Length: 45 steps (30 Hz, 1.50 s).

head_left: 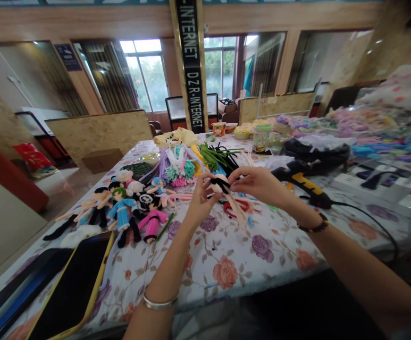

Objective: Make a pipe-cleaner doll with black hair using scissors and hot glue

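1. Head view, closest in: a phone in a yellow case (72, 288) lies flat, screen up, at the near left edge of the floral tablecloth (226, 264). It sits well apart from the work, parked out of the way, I'd say.
2. Both forearms reach in over the cloth, with a silver bangle (160, 302) on the left wrist and a dark beaded bracelet (313, 228) on the right.
3. Left hand (200, 196): thumb and fingertips pinch the left side of a small cream-and-black fuzzy piece (220, 184), the other fingers curled in. This looks like the steadying grip.
4. Right hand (258, 184): thumb and forefinger nip the same piece from the right, the remaining fingers arched over it. It's a fine grip that suits fiddly work. The piece sits between the two hands, lifted off the cloth near the table's middle, probably so both sides stay reachable.
5. Just under the hands, red-handled scissors (235, 208) lie on the cloth, within easy reach.
6. To the left, finished dolls (127, 208) lie on their backs side by side, grouped apart from the loose materials.
7. To the right, a black-and-yellow glue gun (302, 182) rests near the right wrist, its cord trailing toward the near edge.
8. Farther back, bundles of pipe cleaners (184, 167) fan out by colour, seemingly sorted for picking.
9. Farthest away, small cups (219, 128) stand at the table's far end, before a dark lettered pillar (191, 61).
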### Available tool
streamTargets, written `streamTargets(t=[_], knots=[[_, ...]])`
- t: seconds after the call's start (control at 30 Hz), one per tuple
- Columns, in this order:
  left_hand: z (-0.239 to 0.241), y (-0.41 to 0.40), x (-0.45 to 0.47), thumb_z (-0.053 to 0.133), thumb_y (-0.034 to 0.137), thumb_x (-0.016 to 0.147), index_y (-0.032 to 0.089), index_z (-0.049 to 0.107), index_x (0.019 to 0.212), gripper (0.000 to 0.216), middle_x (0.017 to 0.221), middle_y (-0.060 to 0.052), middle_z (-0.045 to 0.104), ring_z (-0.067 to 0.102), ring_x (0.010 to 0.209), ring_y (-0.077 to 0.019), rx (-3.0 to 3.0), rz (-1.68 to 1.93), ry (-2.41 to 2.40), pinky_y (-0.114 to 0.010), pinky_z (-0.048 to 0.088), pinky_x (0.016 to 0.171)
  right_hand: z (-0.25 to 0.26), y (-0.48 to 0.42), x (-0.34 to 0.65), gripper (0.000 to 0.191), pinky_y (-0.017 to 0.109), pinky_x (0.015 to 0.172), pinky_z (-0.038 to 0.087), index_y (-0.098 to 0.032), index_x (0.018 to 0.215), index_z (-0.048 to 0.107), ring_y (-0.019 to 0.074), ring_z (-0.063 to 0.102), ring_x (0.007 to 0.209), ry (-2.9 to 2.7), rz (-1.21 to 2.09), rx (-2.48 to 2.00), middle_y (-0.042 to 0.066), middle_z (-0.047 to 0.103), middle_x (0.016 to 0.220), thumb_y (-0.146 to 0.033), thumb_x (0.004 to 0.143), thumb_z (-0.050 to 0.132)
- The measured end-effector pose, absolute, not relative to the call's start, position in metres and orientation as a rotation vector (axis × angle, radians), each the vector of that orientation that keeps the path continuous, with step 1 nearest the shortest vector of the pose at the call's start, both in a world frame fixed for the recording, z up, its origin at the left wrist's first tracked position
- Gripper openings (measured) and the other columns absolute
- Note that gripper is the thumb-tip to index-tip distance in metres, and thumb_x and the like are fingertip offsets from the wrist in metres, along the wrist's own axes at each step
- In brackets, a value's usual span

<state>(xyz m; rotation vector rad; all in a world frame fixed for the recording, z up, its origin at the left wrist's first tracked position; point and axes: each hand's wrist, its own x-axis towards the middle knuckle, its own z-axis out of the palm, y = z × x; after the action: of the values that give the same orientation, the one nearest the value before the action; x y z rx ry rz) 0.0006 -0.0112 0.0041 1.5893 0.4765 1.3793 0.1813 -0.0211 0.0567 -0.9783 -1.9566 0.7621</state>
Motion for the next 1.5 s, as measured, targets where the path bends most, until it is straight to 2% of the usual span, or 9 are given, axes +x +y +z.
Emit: streamTargets(t=[0.3, 0.77, 1.1, 1.5], knots=[[0.007, -0.013, -0.001, 0.072, 0.029, 0.068, 0.025, 0.039, 0.099, 0.046, 0.094, 0.001, 0.060, 0.059, 0.072, -0.0080, 1.536, 1.356, 0.489, -0.020, 0.044, 0.069, 0.054, -0.013, 0.187, 0.015, 0.031, 0.067, 0.055, -0.021, 0.079, 0.060, 0.0196, 0.067, 0.074, -1.995, 0.870, -0.893, 0.002, 0.069, 0.079, -0.028, 0.068, 0.067], [0.007, -0.014, -0.002, 0.073, 0.030, 0.067, 0.025, 0.037, 0.097, 0.047, 0.088, 0.003, 0.057, 0.055, 0.066, -0.0060, 1.532, 1.315, 0.507, -0.018, 0.042, 0.063, 0.049, -0.009, 0.185, 0.026, 0.030, 0.066, 0.054, -0.020, 0.085, 0.056, 0.0187, 0.068, 0.070, -2.020, 0.821, -0.904, 0.000, 0.068, 0.070, -0.028, 0.065, 0.071], [0.005, -0.012, -0.003, 0.074, 0.030, 0.065, 0.026, 0.038, 0.096, 0.048, 0.088, 0.004, 0.056, 0.054, 0.066, -0.0059, 1.522, 1.318, 0.474, -0.019, 0.042, 0.065, 0.048, -0.006, 0.187, 0.031, 0.030, 0.071, 0.054, -0.019, 0.087, 0.055, 0.0177, 0.067, 0.073, -2.051, 0.732, -0.857, 0.001, 0.067, 0.075, -0.033, 0.065, 0.072], [0.004, -0.009, -0.001, 0.072, 0.031, 0.068, 0.025, 0.040, 0.098, 0.044, 0.097, 0.000, 0.054, 0.057, 0.078, -0.0095, 1.676, 1.411, 0.520, -0.021, 0.044, 0.069, 0.041, 0.002, 0.192, 0.034, 0.034, 0.081, 0.054, -0.020, 0.097, 0.058, 0.0187, 0.066, 0.081, -2.098, 0.655, -0.708, 0.004, 0.067, 0.086, -0.036, 0.070, 0.071]])
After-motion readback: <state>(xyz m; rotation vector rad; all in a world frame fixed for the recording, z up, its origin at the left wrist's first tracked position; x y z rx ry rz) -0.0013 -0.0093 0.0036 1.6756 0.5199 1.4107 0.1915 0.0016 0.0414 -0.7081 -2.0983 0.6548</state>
